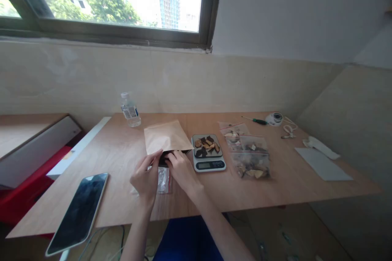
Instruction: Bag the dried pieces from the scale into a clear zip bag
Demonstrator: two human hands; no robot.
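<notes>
Two bare hands work at one brown paper bag [167, 134] on a light wooden bench [122, 151] below a window. The bag lies left of centre, its near edge lifted. The fingers of the left hand [147, 175] are pinched narrow on that edge. The right hand [182, 169] has its fingers bent at the bag's near side; their tips are lost in a dark patch, so whether they grip anything is impossible to tell. That patch [163, 160] is mostly covered, and could be the bag's inside or a separate thing.

Partly hidden between the wrists is one small clear packet [163, 180] with a red edge, its contents hard to make out. Just right of the paper bag stands one kitchen scale [210, 165], its display unreadable. Dark and tan pieces [207, 145], more than ten, overlap too much on its plate for an exact count. Farther right, at least three clear zip bags [252, 157] overlap, holding similar pieces; glare blurs them.

Around these are one water bottle [130, 110], its label illegible; one large dark-screened device [79, 212] reaching past the near edge; one green-handled screwdriver [259, 122]; one white dome-shaped device [275, 118] with a coiled cable [288, 130]; and one white sheet [323, 164] beside a crumpled white item [321, 148]. Both forearms are cut off by the lower border.
</notes>
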